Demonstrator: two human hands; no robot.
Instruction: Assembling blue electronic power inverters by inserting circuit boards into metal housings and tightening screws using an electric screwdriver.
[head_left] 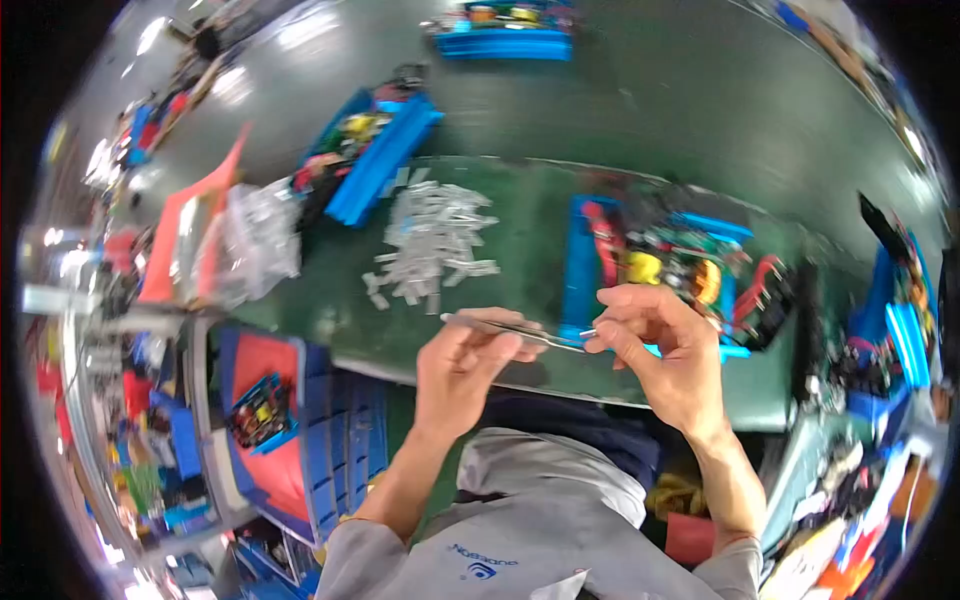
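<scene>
My left hand (462, 368) is closed round a pair of metal tweezers (500, 326), whose tips point right toward my other hand. Thumb and forefinger of my right hand (665, 355) pinch a small pale piece (590, 333), too small to name, close to the tweezer tips. Just beyond my right hand lies a blue-framed circuit assembly (660, 255) with a yellow part, a copper coil and red and black wires. A loose heap of small clear and whitish pieces (435, 240) lies on the green mat (530, 215), ahead of my left hand.
Further blue-framed assemblies (375, 150) lie at the upper left and at the far edge (505, 43). A clear plastic bag (262, 240) sits by an orange-red sheet (185, 240) on the left. Below it stands a blue crate (340, 440) holding another assembly. More assemblies (905, 330) crowd the right.
</scene>
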